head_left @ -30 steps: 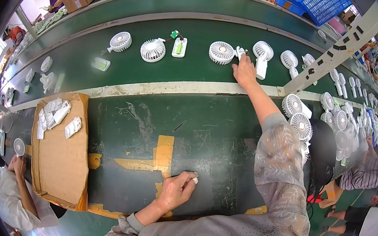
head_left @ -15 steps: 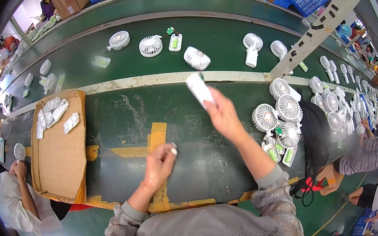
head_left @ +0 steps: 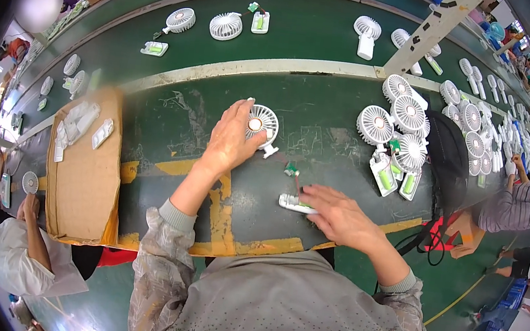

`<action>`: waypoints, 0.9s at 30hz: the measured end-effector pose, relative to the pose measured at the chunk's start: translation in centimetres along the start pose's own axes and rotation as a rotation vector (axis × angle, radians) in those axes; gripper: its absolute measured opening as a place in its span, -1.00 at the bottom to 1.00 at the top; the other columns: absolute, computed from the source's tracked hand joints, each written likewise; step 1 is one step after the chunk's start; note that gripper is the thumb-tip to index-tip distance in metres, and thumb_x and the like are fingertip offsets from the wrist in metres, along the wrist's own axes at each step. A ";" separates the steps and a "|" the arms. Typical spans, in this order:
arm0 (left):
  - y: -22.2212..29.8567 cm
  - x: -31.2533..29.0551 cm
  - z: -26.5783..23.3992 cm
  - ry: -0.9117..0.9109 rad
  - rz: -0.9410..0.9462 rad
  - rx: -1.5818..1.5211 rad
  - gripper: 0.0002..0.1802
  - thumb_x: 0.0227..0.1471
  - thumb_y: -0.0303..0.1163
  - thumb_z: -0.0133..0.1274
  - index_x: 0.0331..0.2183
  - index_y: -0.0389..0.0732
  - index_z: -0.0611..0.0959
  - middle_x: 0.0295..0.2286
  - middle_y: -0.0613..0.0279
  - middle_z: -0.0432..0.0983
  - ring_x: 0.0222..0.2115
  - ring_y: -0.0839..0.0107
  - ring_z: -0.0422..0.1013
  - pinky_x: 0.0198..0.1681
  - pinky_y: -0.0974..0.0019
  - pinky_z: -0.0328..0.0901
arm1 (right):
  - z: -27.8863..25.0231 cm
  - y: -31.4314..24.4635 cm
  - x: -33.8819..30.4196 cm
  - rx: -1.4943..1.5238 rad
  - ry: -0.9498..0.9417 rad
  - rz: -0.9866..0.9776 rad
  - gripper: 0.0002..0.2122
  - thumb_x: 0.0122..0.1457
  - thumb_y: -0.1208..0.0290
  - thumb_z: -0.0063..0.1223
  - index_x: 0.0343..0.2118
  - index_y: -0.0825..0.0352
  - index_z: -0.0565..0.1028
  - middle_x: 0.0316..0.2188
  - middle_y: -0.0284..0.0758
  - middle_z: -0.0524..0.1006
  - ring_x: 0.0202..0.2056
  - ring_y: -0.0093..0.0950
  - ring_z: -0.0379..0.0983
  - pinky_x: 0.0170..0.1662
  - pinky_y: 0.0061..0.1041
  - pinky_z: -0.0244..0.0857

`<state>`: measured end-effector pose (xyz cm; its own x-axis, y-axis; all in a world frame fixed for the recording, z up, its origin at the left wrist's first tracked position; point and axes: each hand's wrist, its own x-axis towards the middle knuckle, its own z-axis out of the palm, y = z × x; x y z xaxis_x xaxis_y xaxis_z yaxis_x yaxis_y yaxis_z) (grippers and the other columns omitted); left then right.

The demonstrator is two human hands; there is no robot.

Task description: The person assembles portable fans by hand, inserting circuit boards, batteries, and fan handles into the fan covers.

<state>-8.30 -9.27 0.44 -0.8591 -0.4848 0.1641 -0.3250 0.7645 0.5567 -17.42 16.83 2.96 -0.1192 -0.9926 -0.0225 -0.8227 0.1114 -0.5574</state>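
Note:
My left hand [head_left: 230, 140] grips the white round fan head [head_left: 263, 128], thumb across its front and fingers along its left rim. A short hinge stub points down from the fan head. Thin wires run to a small green circuit board [head_left: 292, 169] on the dark bench, then on to a white handle half [head_left: 292, 203] with a green battery partly visible in it. My right hand [head_left: 340, 218] is closed over the right end of that handle half, thumb at the near side and fingers at the far side, hiding part of it.
At left lies a shallow cardboard tray [head_left: 81, 200] with white plastic shells [head_left: 77, 123]. Several fans [head_left: 408, 113] are heaped at right beside a black bag [head_left: 445, 160]. Beyond a pale rail [head_left: 225, 59], more fans lie on the green belt [head_left: 306, 30]. Co-workers sit at both sides.
My right hand has brought the handle half and its wired fan from the far rail down to the near bench. My left hand has moved up and taken hold of the fan head.

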 end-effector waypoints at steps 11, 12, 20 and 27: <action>0.3 -1.5 -3.5 -0.250 -0.202 -0.072 -0.11 -0.43 -0.18 0.32 -0.06 -0.46 0.37 -0.14 -0.09 0.34 -0.05 0.10 0.28 -0.01 0.21 0.19 | 2.6 0.0 2.1 0.178 0.064 0.348 -0.53 -0.01 0.30 0.13 -0.07 0.40 0.26 -0.28 -0.07 0.44 -0.21 -0.15 0.39 -0.19 -0.29 0.26; 0.6 -1.9 -4.0 -0.253 -0.200 -0.082 -0.17 -0.44 -0.21 0.33 -0.11 -0.45 0.40 -0.16 -0.09 0.36 -0.09 0.11 0.31 -0.04 0.21 0.21 | 2.8 0.0 2.1 0.125 0.064 0.318 -0.56 0.01 0.31 0.11 -0.09 0.40 0.26 -0.30 -0.06 0.45 -0.24 -0.14 0.41 -0.22 -0.28 0.27; -1.6 -5.1 -4.7 0.070 -0.270 -0.699 -0.44 -0.37 -0.42 0.32 -0.26 -0.33 0.41 -0.38 0.20 0.47 -0.37 0.50 0.41 -0.27 0.43 0.32 | 3.1 1.6 3.0 1.181 0.081 0.537 -0.71 0.13 0.33 -0.03 -0.17 0.37 0.27 -0.43 -0.27 0.48 -0.48 -0.45 0.45 -0.41 -0.47 0.38; 2.1 -6.8 -5.0 0.060 -0.187 -1.349 -0.25 -0.25 -0.33 0.27 0.00 -0.31 0.34 -0.19 0.19 0.44 -0.20 0.46 0.40 -0.11 0.38 0.30 | 3.9 1.5 3.8 1.660 -0.073 0.577 -0.53 0.18 -0.05 -0.23 -0.17 0.34 0.35 -0.50 -0.29 0.46 -0.58 -0.59 0.39 -0.58 -0.60 0.34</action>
<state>-1.15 -6.53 4.57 -0.8157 -0.5783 0.0145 0.2313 -0.3031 0.9245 -16.96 13.09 -1.18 -0.1039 -0.8526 -0.5121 0.7023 0.3017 -0.6448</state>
